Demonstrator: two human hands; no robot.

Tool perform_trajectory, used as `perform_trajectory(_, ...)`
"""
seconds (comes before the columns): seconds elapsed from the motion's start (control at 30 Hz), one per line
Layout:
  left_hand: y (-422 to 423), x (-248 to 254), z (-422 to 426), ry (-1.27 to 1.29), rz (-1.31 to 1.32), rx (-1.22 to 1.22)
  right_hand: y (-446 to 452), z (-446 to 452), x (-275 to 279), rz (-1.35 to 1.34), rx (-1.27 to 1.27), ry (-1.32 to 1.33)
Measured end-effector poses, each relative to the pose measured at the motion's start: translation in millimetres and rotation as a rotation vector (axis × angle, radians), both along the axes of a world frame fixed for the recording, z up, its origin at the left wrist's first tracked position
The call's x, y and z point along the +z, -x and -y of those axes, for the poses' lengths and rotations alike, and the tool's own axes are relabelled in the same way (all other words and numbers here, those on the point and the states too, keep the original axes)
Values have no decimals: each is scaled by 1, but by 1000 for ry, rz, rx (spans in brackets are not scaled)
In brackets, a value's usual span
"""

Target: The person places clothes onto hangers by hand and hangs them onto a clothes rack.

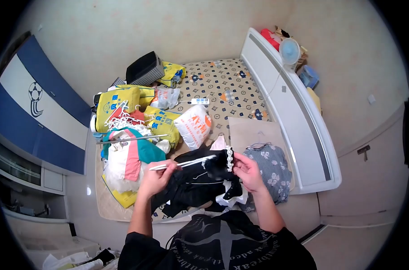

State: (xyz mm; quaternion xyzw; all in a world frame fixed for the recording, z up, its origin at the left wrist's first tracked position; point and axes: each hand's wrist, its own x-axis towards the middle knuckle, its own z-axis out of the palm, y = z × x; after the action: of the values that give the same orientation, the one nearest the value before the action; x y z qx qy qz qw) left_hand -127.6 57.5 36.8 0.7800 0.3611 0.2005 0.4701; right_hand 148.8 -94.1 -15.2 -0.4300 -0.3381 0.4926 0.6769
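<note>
Head view: what seems a hanger [193,161] is gripped by the right hand [158,177], a beaded black garment [219,167] by the left hand [249,173]. Steady alignment is needed.

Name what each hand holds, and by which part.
Left hand: a slim white rod, near its left end. Right hand: a black item, at the edge with white trim.

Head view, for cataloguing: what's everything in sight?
Wardrobe: one, blue, white, left
Mattress: one, beige, centre
Headboard: one, white, right
Fan: one, blue, behind headboard
Basket: one, grey, far left
Yellow bags: several, left
White bags: two, centre
Power strip: one, white, centre
Clothes: several, mixed, left
Hangers: several, white, on clothes
Flowered cloth: one, grey, right
Black clothing: uncountable, between hands
Rod: one, white, left hand
Left hand: one, gripping rod
Right hand: one, gripping clothing
</note>
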Motion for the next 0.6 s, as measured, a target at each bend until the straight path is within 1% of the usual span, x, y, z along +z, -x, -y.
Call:
perform_trajectory(0.1,-21,2,7,-11,74,-152,-8,3,-16,162,49,-172)
perform_trajectory(0.13,-31,-2,11,-66,165,-175,-6,6,-8,200,72,-171)
perform_trajectory(0.17,-39,-8,13,-110,142,-198,-3,6,-3,260,30,-163)
perform_trajectory(0.23,-55,-11,18,-28,172,-247,-3,12,15,465,23,1)
perform_trajectory(0.27,-62,-6,24,-24,222,-249,0,14,26,525,-26,34)
perform_trajectory(0.37,-70,-16,26,19,228,-269,-6,22,39,986,-198,39)
perform_trajectory(0.4,-73,-13,27,36,232,-275,-4,24,50,1030,-252,82)
perform_trajectory(0.5,-79,-24,30,-4,197,-318,-13,22,53,1183,-325,-145)
perform_trajectory(0.53,-85,-31,30,-4,244,-346,-14,22,54,1209,-251,-111)
perform_trajectory(0.57,-88,-43,31,65,323,-329,-15,22,55,1231,-176,-81)
perform_trajectory(0.6,-89,-42,29,-15,300,-294,-14,21,56,1252,-99,-54)
